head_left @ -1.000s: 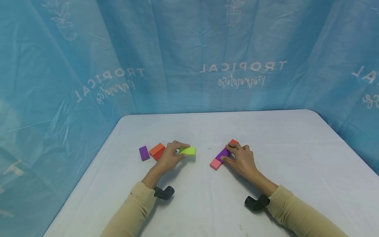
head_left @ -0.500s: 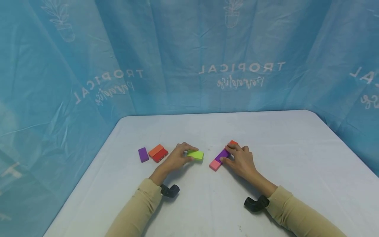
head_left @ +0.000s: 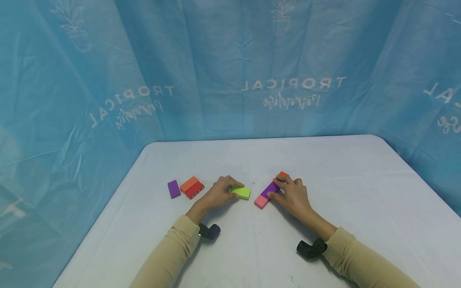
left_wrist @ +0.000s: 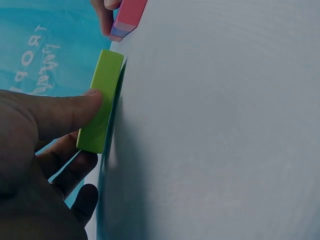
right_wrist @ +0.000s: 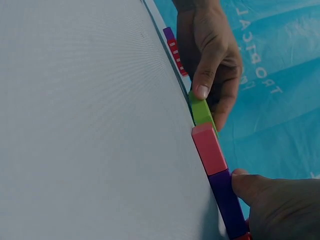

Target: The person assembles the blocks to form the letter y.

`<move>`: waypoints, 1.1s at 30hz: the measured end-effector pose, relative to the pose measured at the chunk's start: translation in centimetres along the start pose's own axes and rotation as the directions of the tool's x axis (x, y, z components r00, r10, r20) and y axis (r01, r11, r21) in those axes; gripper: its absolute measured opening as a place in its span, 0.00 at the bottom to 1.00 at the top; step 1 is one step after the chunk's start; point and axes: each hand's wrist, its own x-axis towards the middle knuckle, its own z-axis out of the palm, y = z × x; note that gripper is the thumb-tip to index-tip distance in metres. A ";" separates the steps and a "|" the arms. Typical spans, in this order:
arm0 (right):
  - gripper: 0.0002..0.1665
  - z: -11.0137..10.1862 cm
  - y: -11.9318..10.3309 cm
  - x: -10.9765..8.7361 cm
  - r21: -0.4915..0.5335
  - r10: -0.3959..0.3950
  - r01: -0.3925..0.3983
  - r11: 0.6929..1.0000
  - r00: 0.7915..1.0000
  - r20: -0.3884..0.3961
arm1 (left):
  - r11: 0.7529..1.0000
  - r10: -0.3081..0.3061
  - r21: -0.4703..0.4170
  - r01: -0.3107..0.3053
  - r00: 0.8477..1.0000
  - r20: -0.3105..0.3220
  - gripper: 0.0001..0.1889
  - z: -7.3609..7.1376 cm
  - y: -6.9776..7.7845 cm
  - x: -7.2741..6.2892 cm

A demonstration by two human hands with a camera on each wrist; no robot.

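Between thumb and fingers my left hand [head_left: 217,194] pinches a lime-green block [head_left: 244,193], just left of a short row of blocks on the table. The thumb presses its near face in the left wrist view, where the block [left_wrist: 101,105] shows a shadow beside it. My right hand [head_left: 296,198] grips the row, thumb on the purple block [head_left: 267,192] and fingers toward its far end. A pink block [head_left: 261,201] forms the row's near end. An orange-red block [head_left: 283,174] shows past the fingertips. Part of the row is hidden under the right hand.
On the left of the white table [head_left: 230,248] lie a loose purple block [head_left: 174,189] and an orange block [head_left: 189,183] against a red block [head_left: 195,190] with white marks. A blue printed curtain [head_left: 216,112] hangs behind the table.
My left hand has carried the green block to the right and slightly nearer, closer to the pink block. The right hand stays in place on the row.
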 end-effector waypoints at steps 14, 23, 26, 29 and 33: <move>0.34 0.0 -0.2 -0.1 0.000 -0.011 0.011 1.000 1.000 -0.006 | 0.998 0.018 0.062 -0.018 1.000 -0.013 0.23 0.0 0.2 -0.4; 0.34 0.0 0.0 -0.1 -0.010 -0.016 0.015 1.000 1.000 -0.009 | 1.000 -0.019 0.006 0.020 0.992 -0.127 0.25 0.1 0.2 -1.0; 0.34 0.0 -0.1 -0.1 -0.006 -0.013 0.013 1.000 1.000 -0.009 | 0.999 -0.044 0.014 0.046 0.986 -0.163 0.27 0.3 0.3 -1.2; 0.34 0.0 -0.1 -0.1 -0.004 -0.013 0.013 1.000 1.000 -0.010 | 0.997 -0.067 0.014 0.072 0.977 -0.202 0.28 0.5 0.5 -1.5; 0.35 -0.1 -0.1 -0.1 -0.007 -0.015 0.014 1.000 1.000 -0.009 | 0.996 -0.079 0.009 0.084 0.964 -0.252 0.28 0.8 0.7 -1.8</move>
